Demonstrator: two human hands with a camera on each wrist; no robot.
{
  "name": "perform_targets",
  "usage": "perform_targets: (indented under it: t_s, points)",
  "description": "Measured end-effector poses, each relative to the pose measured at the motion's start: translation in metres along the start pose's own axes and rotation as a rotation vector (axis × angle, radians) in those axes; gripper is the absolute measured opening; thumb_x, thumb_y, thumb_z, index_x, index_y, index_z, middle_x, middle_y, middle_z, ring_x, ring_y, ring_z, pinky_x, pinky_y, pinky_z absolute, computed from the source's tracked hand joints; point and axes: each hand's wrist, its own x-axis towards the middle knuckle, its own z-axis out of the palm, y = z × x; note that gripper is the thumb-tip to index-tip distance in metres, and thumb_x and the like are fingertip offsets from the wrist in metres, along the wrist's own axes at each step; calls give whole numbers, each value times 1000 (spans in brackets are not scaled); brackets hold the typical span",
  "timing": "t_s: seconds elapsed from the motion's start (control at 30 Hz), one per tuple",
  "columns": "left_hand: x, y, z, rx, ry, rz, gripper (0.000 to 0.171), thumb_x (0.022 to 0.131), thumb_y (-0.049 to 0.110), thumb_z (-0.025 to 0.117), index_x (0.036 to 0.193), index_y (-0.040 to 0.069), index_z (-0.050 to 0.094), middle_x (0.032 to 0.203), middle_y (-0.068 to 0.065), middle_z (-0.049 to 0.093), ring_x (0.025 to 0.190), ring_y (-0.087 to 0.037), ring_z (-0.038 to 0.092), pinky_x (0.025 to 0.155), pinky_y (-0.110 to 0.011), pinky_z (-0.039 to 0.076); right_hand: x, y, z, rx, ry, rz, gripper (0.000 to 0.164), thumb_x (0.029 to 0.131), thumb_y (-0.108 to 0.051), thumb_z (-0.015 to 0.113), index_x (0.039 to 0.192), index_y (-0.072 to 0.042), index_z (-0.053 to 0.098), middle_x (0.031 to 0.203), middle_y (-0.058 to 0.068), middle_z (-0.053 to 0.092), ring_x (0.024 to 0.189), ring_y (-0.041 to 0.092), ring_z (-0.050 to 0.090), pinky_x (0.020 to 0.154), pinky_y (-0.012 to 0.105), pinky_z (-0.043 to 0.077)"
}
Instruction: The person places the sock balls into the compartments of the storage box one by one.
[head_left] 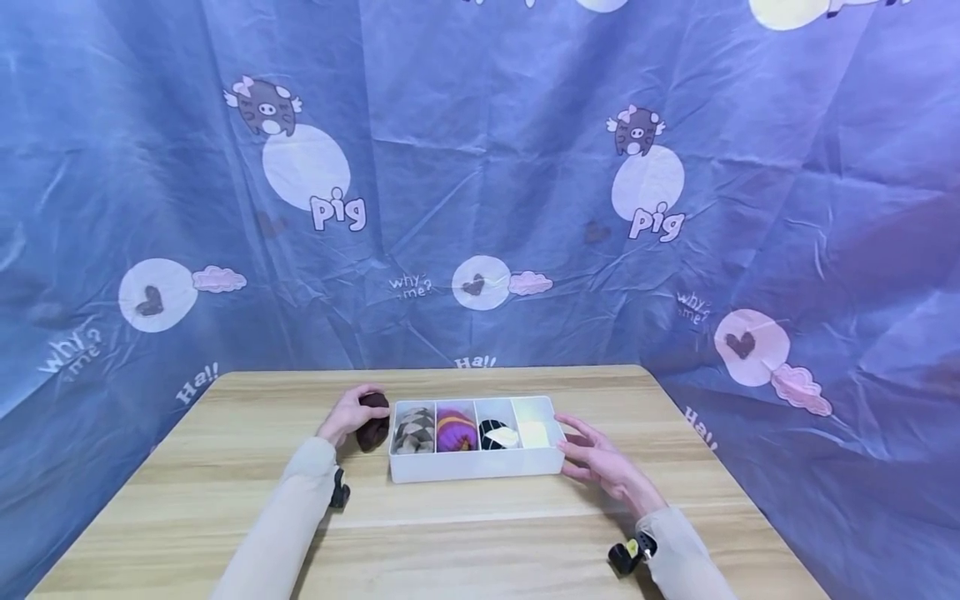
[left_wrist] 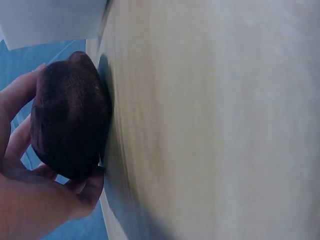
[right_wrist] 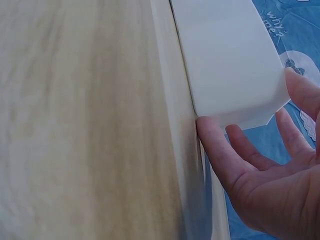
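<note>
My left hand (head_left: 352,415) holds a dark brown balled-up pair of socks (left_wrist: 70,115), with fingers and thumb around it. It sits low at the tabletop, just left of a white divided box (head_left: 472,467). Fingers of my right hand (head_left: 600,460) are spread and touch the box's right end; the right wrist view shows them fairly straight against that wall (right_wrist: 235,65). From left to right, the compartments hold a grey-and-beige patterned roll (head_left: 415,431), a purple roll with an orange band (head_left: 456,432) and a black-and-white one (head_left: 495,435). The rightmost compartment (head_left: 533,432) shows only its white inside.
The box stands on a light wood-grain table (head_left: 480,542). A blue curtain (head_left: 420,167) printed with pigs and hearts hangs behind and beside the table. Small black wrist cameras sit on the left wrist (head_left: 340,490) and right wrist (head_left: 633,552).
</note>
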Motion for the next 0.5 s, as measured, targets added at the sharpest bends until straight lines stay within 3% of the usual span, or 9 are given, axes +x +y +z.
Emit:
perform_targets:
  t_s: [0.1,0.13,0.27,0.37,0.5]
  points:
    - [-2,3,2,-7,-5,-33,53,76,19,80,124,5,62,117,-23,62,100,-34,58,82,-36,47,-1,1,-1,7,7,9,74,93,-18,67,155,-14,27,149,27,31,108,18,63,92,34,55]
    - [-7,14,2,-1,-6,-71,55,76,16,79,126,2,60,120,-25,60,103,-36,57,84,-37,47,-1,1,-1,2,2,6,74,94,-18,67,155,-13,26,150,28,30,108,18,63,92,34,55]
    - [-14,27,1,3,-10,-134,59,77,8,76,132,-1,55,125,-27,58,109,-35,56,85,-32,45,-1,1,-1,0,-5,-1,74,94,-19,66,155,-13,25,151,28,29,109,18,63,93,34,55]
    - [-16,31,-3,23,-14,-127,59,80,8,76,134,1,54,125,-27,58,109,-33,58,84,-28,45,0,1,-2,-1,-7,-4,73,95,-18,65,155,-13,24,152,28,29,109,18,63,92,34,55]
    - [-13,34,-11,59,15,-57,55,80,9,77,132,3,59,126,-26,61,113,-35,58,91,-33,46,0,1,-2,0,-5,-3,73,95,-18,65,155,-14,25,152,28,28,109,18,63,93,34,55]
